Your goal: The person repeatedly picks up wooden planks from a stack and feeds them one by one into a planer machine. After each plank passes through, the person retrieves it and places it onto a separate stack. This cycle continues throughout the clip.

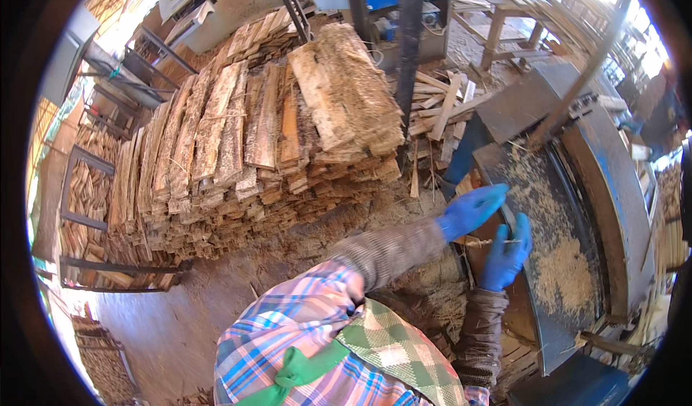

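Observation:
Both my hands wear blue gloves and are at the near left edge of a dark metal machine bed (537, 283). My left hand (472, 210) reaches toward the edge of the bed, fingers stretched out and nothing visible in them. Just below it, my right hand (506, 256) points upward, its thumb and fingers apart. A thin wood sliver (476, 242) crosses the gap between that thumb and those fingers; whether it is gripped, I cannot tell. Pale sawdust and shavings (566, 272) lie on the bed beside my right hand.
A large stack of rough boards (238, 139) fills the left and centre. Dark metal posts (409, 53) rise behind it. Offcuts (447, 110) lie heaped beyond the machine. A slanted bar (584, 74) crosses above the bed. Another person (659, 107) is at the far right.

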`<state>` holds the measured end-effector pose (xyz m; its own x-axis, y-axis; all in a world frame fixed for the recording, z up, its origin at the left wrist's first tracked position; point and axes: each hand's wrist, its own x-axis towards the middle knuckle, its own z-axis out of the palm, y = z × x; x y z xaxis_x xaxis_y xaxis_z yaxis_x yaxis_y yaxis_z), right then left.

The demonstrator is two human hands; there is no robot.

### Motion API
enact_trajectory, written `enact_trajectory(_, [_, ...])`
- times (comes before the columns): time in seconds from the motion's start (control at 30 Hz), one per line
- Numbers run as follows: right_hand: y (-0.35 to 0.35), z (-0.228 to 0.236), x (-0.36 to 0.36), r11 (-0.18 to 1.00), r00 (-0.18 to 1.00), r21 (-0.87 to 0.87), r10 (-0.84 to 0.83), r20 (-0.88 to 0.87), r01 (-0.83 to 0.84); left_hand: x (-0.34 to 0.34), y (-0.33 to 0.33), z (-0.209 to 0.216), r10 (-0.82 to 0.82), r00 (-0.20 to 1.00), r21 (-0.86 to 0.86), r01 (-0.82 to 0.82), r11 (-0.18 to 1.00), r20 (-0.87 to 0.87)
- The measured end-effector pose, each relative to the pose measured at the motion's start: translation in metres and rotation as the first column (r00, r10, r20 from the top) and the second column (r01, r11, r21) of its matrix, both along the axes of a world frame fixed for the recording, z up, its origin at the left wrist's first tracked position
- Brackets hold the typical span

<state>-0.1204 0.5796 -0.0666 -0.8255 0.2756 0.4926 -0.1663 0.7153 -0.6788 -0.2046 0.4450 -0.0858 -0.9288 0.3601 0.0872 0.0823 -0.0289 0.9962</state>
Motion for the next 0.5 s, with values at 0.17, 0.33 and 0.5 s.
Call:
enact_trajectory(0.17, [-0.154,0.012,-0.047,0.767,0.87,0.424,0.475,0.129,-0.481,0.089,-0.203,-0.052,0.11,0.758,0.225,-0.324,0.919,0.643])
enact_trajectory(0.33, [-0.304,0.008,-0.124,0.349,0.76,0.757,0.584,0.286,-0.552,0.14,-0.326,-0.062,0.067,0.66,0.174,-0.293,0.94,0.748])
enact_trajectory(0.5, [-0.381,0.011,-0.169,-0.031,0.777,0.826,0.322,0.541,-0.563,0.128,-0.371,-0.046,0.008,0.718,0.297,-0.299,0.907,0.696])
